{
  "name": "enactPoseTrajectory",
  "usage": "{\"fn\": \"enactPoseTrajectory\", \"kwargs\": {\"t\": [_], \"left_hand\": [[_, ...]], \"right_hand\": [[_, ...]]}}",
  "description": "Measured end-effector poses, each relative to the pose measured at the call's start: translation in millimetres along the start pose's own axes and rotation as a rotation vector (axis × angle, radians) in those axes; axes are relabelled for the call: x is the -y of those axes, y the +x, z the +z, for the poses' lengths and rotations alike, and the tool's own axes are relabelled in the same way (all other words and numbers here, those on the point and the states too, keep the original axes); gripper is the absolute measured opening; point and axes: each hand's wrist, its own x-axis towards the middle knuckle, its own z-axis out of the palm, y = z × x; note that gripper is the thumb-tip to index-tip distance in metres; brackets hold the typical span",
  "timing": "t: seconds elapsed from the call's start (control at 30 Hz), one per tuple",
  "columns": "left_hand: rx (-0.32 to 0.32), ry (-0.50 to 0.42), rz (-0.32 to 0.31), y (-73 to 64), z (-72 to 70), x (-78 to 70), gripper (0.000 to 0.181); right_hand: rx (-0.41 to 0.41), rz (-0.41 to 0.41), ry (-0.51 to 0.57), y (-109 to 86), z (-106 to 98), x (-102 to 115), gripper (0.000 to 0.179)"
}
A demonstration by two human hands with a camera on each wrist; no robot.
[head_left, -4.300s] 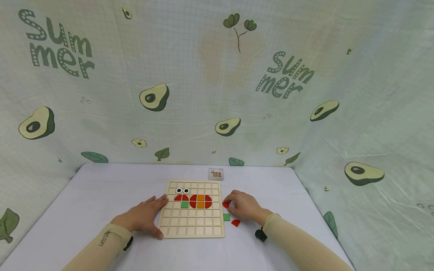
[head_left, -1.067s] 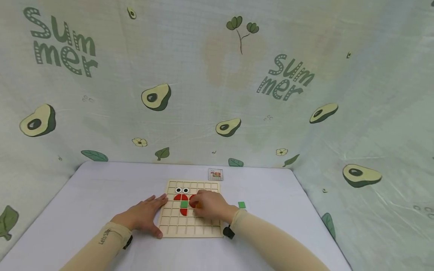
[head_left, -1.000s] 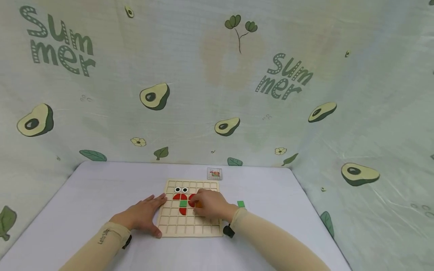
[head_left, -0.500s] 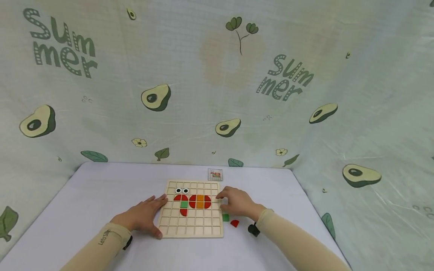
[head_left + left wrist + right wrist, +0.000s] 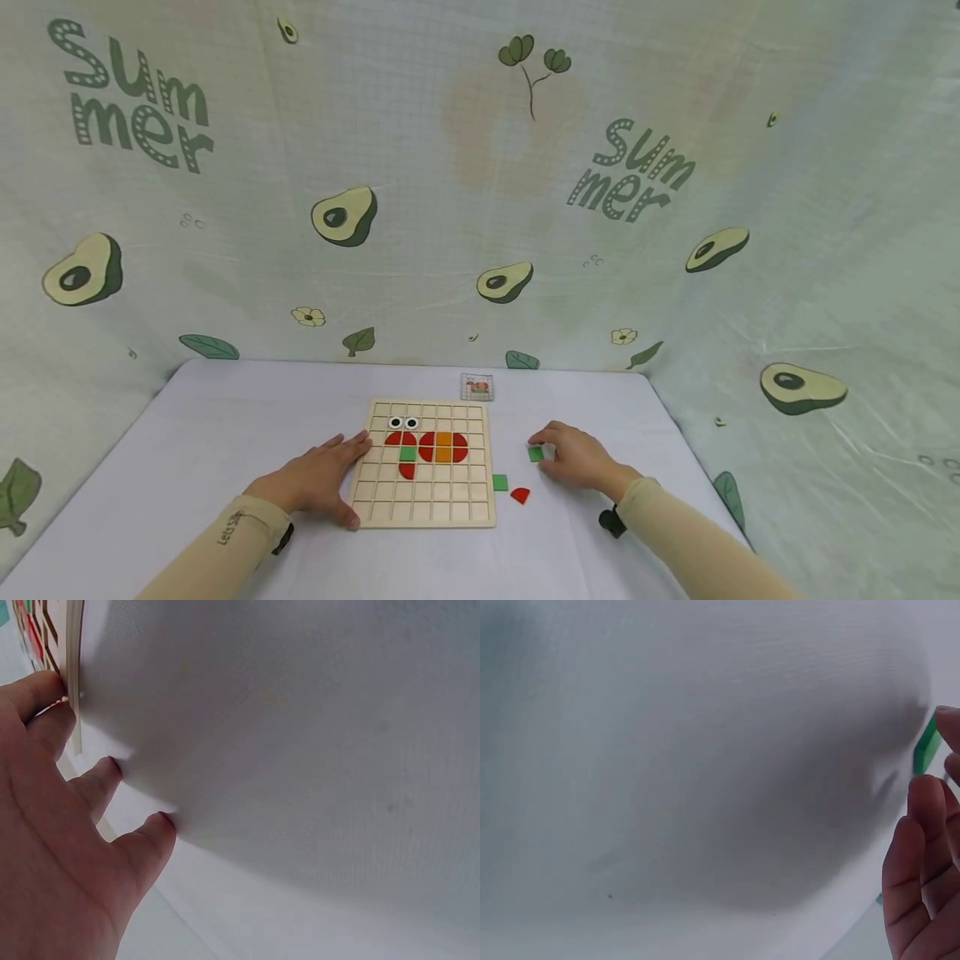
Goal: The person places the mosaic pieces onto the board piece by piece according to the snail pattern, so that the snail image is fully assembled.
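My left hand (image 5: 318,477) lies with spread fingers along the left edge of the wooden grid board (image 5: 423,512); in the left wrist view its fingertips are at the board's side. My right hand (image 5: 581,457) is over the table right of the board, thumb and fingertips at opposite edges of a green square tile (image 5: 536,454). The right wrist view shows this green tile (image 5: 928,746) between thumb and finger. On the board are two eye discs (image 5: 403,423), several red quarter-circles (image 5: 406,472), orange squares (image 5: 443,446) and one green square (image 5: 407,453).
Another green square tile (image 5: 500,482) lies against the board's right edge, with a loose red quarter-circle (image 5: 521,496) beside it. A small picture card (image 5: 477,387) is behind the board. A printed cloth (image 5: 427,167) hangs behind the table.
A red quarter-circle has come onto the board below its green square. My right hand has moved off the board rightward to the green tile. My left hand has stayed put.
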Motion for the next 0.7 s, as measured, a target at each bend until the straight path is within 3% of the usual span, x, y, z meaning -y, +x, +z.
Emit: {"fn": "enactPoseTrajectory", "kwargs": {"t": [0.7], "left_hand": [[0.002, 0.002, -0.005, -0.7, -1.0, 0.2, 0.122]], "right_hand": [[-0.063, -0.062, 0.052, -1.8, 8.9, -6.6, 0.026]]}}
